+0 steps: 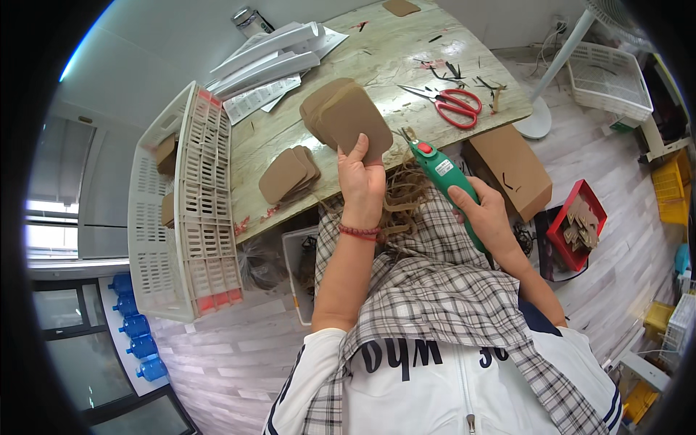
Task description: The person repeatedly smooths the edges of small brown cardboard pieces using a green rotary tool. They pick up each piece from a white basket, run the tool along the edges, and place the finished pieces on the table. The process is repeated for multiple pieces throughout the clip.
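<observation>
My left hand (pixel 361 185) is closed on a tan rounded-corner piece (pixel 357 119), thumb on its face. Similar pieces show behind it at its left; whether they are in the hand or lie on the table I cannot tell. My right hand (pixel 484 217) is wrapped round a green handheld electric cutter (pixel 444 172) with a red button, its tip near the table's front edge and apart from the tan piece. A smaller pile of tan pieces (pixel 286 175) lies on the table left of my left hand. Curly tan trimmings (pixel 402 199) hang over my checked apron (pixel 428 290).
Red-handled scissors (pixel 458 109) and dark scraps (pixel 451 71) lie on the table (pixel 384 43). A white slatted crate (pixel 210 196) stands at the left, papers (pixel 272 61) behind. Below right are a cardboard box (pixel 511 170) and a red tray (pixel 580 225) of tan pieces.
</observation>
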`<action>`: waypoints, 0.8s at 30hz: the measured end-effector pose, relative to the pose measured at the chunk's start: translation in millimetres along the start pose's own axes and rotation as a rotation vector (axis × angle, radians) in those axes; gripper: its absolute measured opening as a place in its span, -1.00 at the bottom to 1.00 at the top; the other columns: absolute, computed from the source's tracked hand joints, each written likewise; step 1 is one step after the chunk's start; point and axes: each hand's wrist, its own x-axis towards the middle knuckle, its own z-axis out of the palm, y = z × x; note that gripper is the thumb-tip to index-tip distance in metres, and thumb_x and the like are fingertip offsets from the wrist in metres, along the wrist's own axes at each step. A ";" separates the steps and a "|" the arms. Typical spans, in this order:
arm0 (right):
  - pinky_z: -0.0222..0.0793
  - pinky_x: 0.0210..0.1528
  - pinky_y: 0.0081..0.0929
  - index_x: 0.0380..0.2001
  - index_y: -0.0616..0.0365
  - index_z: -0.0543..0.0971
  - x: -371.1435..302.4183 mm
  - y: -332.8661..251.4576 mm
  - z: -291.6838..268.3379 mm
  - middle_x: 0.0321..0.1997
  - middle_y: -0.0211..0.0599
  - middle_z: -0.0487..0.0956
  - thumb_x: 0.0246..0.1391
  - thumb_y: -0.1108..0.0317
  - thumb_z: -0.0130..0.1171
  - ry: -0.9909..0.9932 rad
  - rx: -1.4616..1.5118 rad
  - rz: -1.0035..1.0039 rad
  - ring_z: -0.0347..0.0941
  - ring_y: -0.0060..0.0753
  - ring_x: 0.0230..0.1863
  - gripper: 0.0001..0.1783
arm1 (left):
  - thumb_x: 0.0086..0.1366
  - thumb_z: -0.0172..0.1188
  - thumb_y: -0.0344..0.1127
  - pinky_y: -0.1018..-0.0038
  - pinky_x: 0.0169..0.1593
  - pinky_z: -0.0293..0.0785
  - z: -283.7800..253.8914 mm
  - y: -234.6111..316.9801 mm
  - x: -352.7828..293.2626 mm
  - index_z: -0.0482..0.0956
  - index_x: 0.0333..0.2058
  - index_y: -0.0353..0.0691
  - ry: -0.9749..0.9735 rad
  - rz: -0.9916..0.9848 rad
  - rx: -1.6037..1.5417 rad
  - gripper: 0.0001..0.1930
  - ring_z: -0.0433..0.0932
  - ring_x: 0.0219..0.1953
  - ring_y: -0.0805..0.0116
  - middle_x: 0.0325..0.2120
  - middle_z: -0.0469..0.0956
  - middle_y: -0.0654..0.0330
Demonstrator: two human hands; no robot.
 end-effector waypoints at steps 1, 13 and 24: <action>0.29 -0.52 -0.65 -0.17 0.29 0.57 -0.7 -1.1 0.4 -0.55 -0.47 0.48 0.16 0.14 0.23 -0.007 0.018 0.003 0.34 -0.72 -0.58 -0.61 | 0.25 0.13 -0.62 0.31 0.20 0.43 2.6 -2.8 0.1 0.38 0.10 -0.18 0.018 -0.006 -0.042 -0.56 0.47 0.07 0.25 0.01 0.49 0.19; 0.29 -0.53 -0.66 -0.18 0.29 0.56 -2.1 -5.0 4.0 -0.56 -0.46 0.48 0.17 0.13 0.22 -0.006 -0.003 -0.042 0.34 -0.72 -0.59 -0.61 | 0.26 0.12 -0.61 0.19 0.22 0.42 5.6 -20.1 -7.4 0.35 0.10 -0.20 0.110 -0.077 -0.161 -0.57 0.45 0.09 0.17 0.04 0.45 0.14; 0.28 -0.54 -0.68 -0.21 0.29 0.57 7.2 -8.0 1.9 -0.58 -0.47 0.47 0.16 0.12 0.23 0.053 0.003 -0.048 0.33 -0.73 -0.60 -0.61 | 0.26 0.11 -0.61 0.26 0.23 0.39 -2.4 -40.7 -27.4 0.37 0.06 -0.27 0.015 -0.163 -0.094 -0.61 0.45 0.08 0.19 0.01 0.47 0.11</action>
